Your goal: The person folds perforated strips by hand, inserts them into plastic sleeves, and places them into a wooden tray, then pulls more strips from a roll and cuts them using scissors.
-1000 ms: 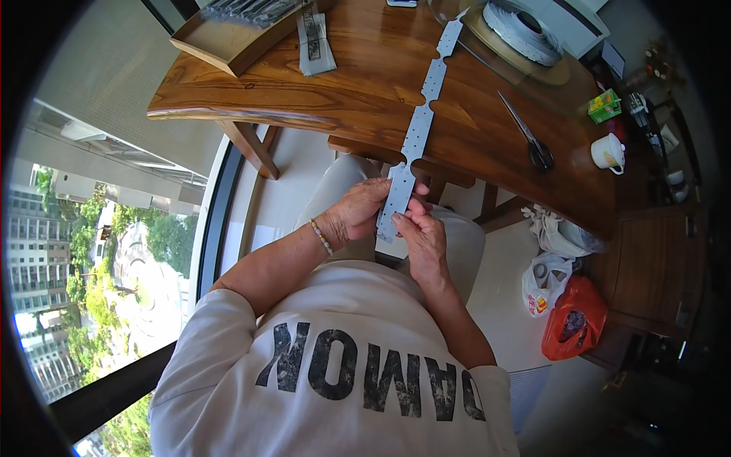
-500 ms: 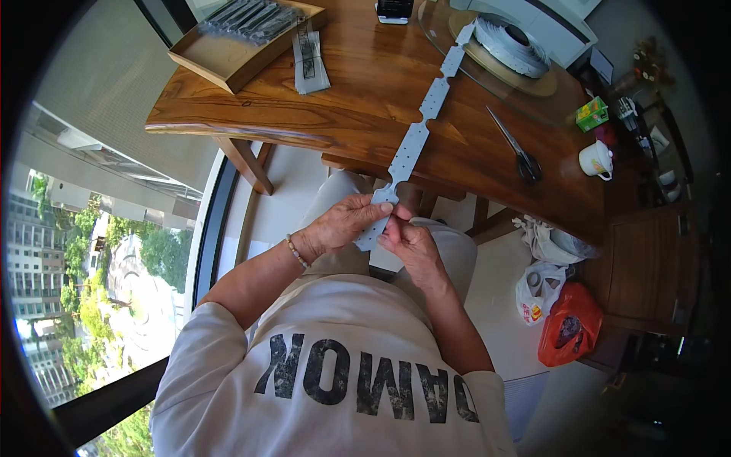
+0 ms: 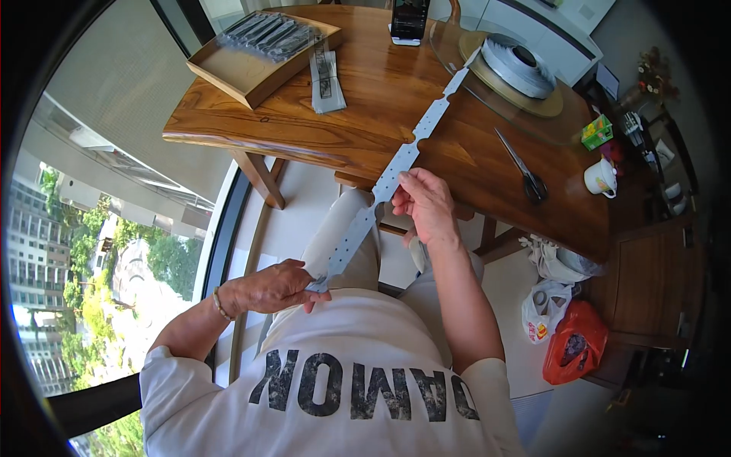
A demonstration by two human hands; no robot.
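A long pale-blue strip (image 3: 356, 236), dotted with small marks and notched at intervals along both edges, runs slantwise from a big roll (image 3: 506, 76) on the table down to my lap. My left hand (image 3: 270, 289) grips its near end, close to my waist. Farther up, at the table's edge, my right hand (image 3: 426, 204) has its thumb and fingertips closed at the right side of the strip. The stretch between the two hands hangs over my legs. Scissors (image 3: 522, 167) with dark handles lie on the table to the right of the strip.
On the wooden table (image 3: 289, 145) are a shallow box (image 3: 263, 90) of dark wrapped packets, a flat clear packet (image 3: 327, 87), a phone on a stand (image 3: 407, 21), a green carton (image 3: 597, 132) and a white cup (image 3: 601, 179). Plastic bags (image 3: 576, 343) sit on the floor at right.
My hands have parted: the left has drawn the strip's end down and left, and the right has moved up along the strip. More strip now lies between them.
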